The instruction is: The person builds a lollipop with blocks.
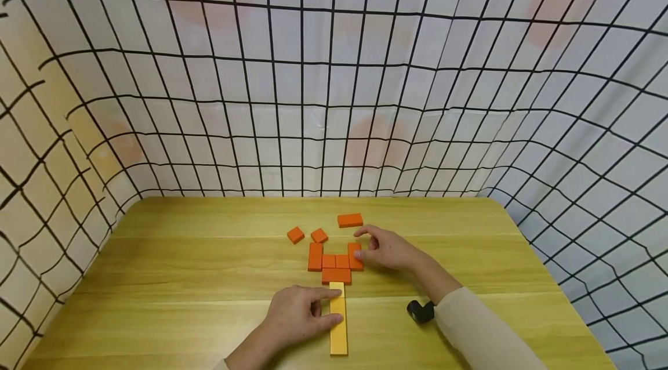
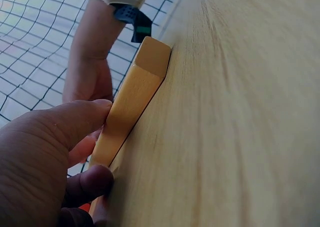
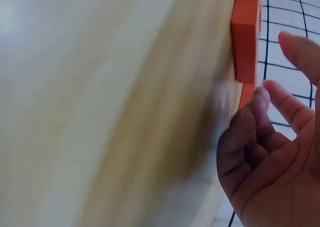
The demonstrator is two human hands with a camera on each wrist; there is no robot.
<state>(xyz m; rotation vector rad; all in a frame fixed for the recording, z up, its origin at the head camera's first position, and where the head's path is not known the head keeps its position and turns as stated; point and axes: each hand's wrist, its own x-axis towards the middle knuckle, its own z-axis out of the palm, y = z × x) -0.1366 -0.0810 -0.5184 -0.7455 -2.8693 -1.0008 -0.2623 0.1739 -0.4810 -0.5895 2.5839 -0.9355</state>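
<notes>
A long yellow block (image 1: 338, 342) lies on the table, pointing away from me, with a short yellow piece (image 1: 336, 286) at its far end. My left hand (image 1: 294, 313) reaches over from the left, its index fingertip and thumb resting on the yellow pieces. Beyond them, orange blocks form a U: a crosswise block (image 1: 336, 278), two small squares, a left upright (image 1: 315, 257) and a right upright (image 1: 355, 248). My right hand (image 1: 390, 249) is beside the right upright, thumb at its edge and index finger stretched out, with nothing held. In the right wrist view its fingers (image 3: 245, 132) are loosely bent near an orange block (image 3: 245, 42).
Farther back lie two loose orange squares (image 1: 295, 235) and an orange rectangular block (image 1: 349, 220). A black device (image 1: 420, 312) shows by the right sleeve (image 1: 480, 329). White curtains with a black grid (image 1: 318, 80) surround the wooden table (image 1: 182, 277).
</notes>
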